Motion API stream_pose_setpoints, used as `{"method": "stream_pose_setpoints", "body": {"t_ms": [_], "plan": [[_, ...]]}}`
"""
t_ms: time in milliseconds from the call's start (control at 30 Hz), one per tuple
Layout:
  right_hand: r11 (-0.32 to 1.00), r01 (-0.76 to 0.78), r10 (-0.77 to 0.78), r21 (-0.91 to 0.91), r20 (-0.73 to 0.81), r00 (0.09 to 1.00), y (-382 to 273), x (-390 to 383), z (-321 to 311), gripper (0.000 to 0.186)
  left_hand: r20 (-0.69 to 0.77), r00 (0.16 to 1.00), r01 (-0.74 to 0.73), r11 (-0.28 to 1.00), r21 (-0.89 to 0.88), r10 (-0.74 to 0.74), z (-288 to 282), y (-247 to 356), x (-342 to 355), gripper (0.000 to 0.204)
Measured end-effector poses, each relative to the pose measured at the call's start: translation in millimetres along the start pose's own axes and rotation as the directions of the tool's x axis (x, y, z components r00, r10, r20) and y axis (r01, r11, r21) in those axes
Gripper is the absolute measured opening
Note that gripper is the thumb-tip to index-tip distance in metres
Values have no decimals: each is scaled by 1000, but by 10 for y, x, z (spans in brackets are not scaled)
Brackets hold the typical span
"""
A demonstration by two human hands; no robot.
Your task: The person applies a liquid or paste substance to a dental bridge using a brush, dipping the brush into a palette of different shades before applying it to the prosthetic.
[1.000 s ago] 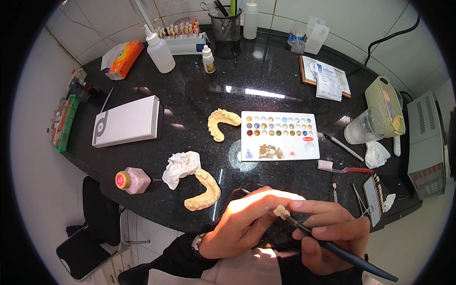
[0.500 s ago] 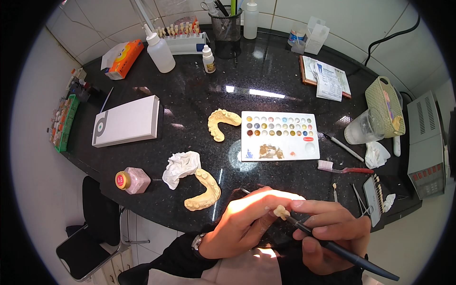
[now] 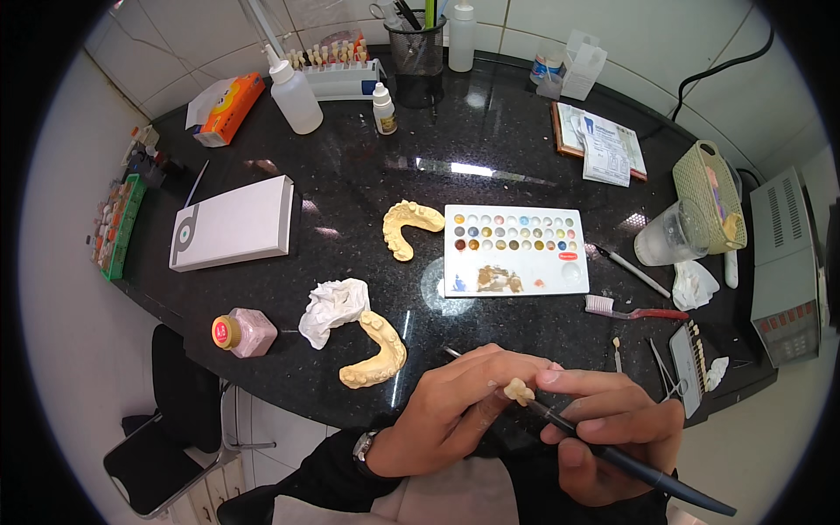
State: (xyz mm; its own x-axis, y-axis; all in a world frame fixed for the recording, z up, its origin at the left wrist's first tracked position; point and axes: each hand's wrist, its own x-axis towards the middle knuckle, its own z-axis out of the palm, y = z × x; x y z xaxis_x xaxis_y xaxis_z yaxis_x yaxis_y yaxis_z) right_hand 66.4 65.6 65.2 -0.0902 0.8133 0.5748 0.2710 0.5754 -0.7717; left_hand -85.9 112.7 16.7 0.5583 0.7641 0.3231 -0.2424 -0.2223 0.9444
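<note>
Close to the counter's front edge, my left hand (image 3: 451,402) is closed, with a small tooth-coloured dental crown (image 3: 518,391) at its fingertips. A thin metal end (image 3: 451,352) pokes out behind that hand; the rest of this tool is hidden. My right hand (image 3: 617,429) grips a black-handled fine brush (image 3: 643,472) like a pen, its tip at the crown. The fingertips of both hands nearly meet. Beyond them lies a white paint palette (image 3: 516,262) with rows of coloured wells and brown smears. Two cream dental casts (image 3: 374,354) rest left of it, one beside a crumpled white tissue (image 3: 335,308).
At left stand a pink-filled jar (image 3: 245,332) and a white box (image 3: 234,225). A red toothbrush (image 3: 637,311), a pen (image 3: 634,271), tweezers (image 3: 665,367) and a shade guide (image 3: 688,372) lie at right, near a plastic cup (image 3: 669,234). Bottles (image 3: 297,98) line the back.
The bright sunlight on my hands and lap has dimmed. Both hands, the crown and the brush stay almost in the same place.
</note>
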Motion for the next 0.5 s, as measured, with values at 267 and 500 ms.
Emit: {"method": "stream_pose_setpoints", "body": {"t_ms": [267, 500], "plan": [[1000, 0, 0, 5, -20, 1000, -6, 9, 11, 27, -5, 1000, -9, 1000, 3, 9, 0, -12, -10, 28], [999, -14, 14, -40, 15, 1000, -27, 36, -3, 26, -2, 1000, 6, 1000, 13, -6, -5, 5, -5, 28]]}}
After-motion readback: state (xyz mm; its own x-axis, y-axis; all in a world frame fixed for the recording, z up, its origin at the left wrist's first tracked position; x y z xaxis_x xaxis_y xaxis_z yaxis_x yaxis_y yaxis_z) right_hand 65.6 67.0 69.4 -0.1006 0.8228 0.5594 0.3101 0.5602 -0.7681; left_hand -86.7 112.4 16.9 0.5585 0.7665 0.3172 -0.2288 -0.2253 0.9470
